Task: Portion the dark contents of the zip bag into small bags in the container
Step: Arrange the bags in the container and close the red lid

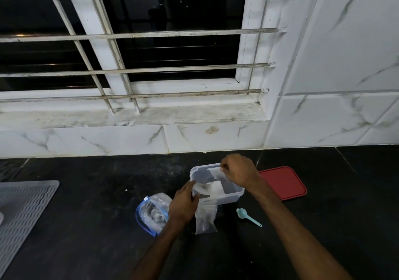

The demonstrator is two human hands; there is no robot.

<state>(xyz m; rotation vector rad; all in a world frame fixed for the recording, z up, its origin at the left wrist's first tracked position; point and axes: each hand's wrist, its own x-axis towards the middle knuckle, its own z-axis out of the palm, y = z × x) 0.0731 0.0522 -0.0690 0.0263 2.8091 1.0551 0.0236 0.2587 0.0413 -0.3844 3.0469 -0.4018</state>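
1. A window (172, 31) with a white frame, dark panes and pale metal grille bars fills the upper left.
2. A grimy white marble sill (151, 115) runs below it.
3. White wall tiles with grey veining (345, 53) surround it; one under the sill bears a brownish stain (212, 130).
4. A black stone countertop (86, 225) spreads below.
5. A grey ribbed mat (21, 206) lies at its left edge.
6. A flat red rectangular lid (285, 182) lies toward its right.
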